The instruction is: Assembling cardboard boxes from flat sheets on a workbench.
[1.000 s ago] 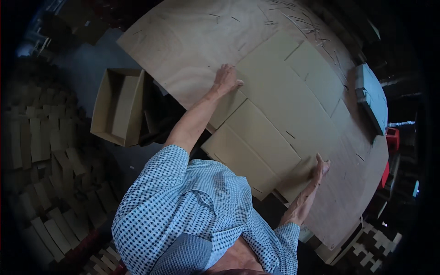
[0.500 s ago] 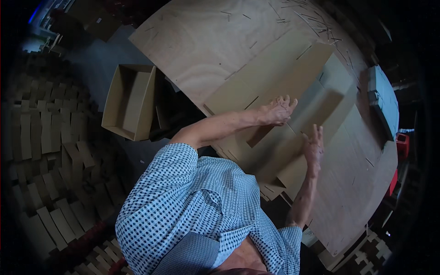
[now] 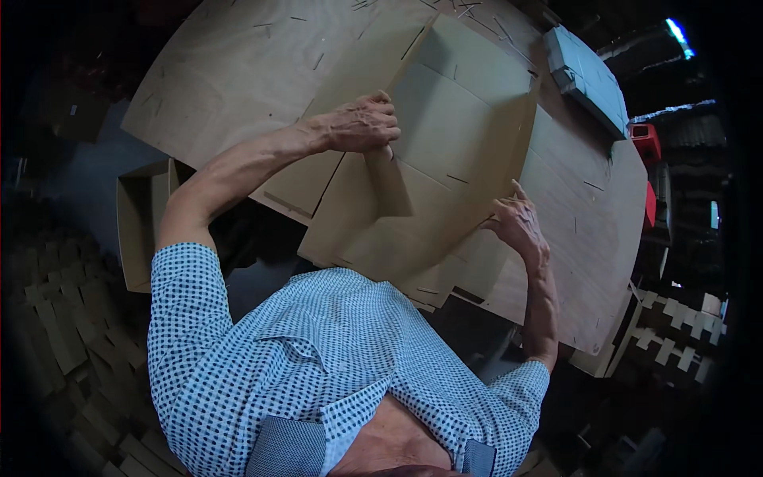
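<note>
A brown cardboard box blank [image 3: 449,163] lies on flat cardboard sheets in front of me, its two long side panels folded up. My left hand [image 3: 366,126] is closed round the upper edge of the left side panel, its fingers curled over it. At the near end of the right side panel [image 3: 520,139], my right hand [image 3: 518,226] holds the edge between thumb and fingers. The near end of the blank bends down towards my shirt and is partly blurred.
The flat sheets rest on a plywood table [image 3: 230,71] scattered with thin dark strips. At the back right lies a pale blue-grey stack [image 3: 588,79], with a red object [image 3: 645,143] beyond it. An open cardboard box [image 3: 143,226] stands at left, near piled cardboard pieces [image 3: 63,318].
The view has turned, shifting the table leftward. My hands, spread over the blank before, now grip its two side panels, which stand more upright and farther apart.
</note>
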